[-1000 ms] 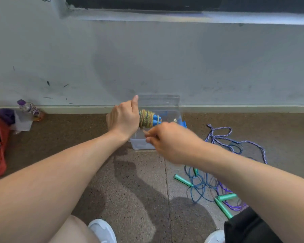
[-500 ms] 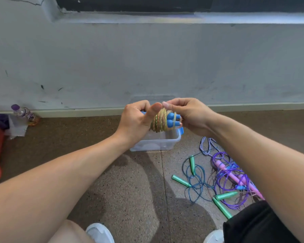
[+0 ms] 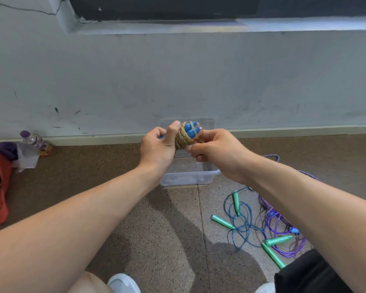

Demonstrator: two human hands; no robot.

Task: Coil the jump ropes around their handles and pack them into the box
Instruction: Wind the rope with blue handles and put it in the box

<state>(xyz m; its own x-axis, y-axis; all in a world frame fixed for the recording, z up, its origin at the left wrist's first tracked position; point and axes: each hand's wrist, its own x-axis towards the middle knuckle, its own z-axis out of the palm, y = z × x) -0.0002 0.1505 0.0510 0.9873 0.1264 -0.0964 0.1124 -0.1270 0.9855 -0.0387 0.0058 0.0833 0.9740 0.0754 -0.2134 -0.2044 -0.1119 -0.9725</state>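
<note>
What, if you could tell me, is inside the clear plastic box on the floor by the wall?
Through the clear plastic box wall only a pale, blurry shape shows near the bottom. The left hand, right hand and the coiled rope bundle they hold cover its opening, so other contents cannot be judged.

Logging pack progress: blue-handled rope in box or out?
Out: both hands hold the coiled rope bundle above the clear box.
</note>
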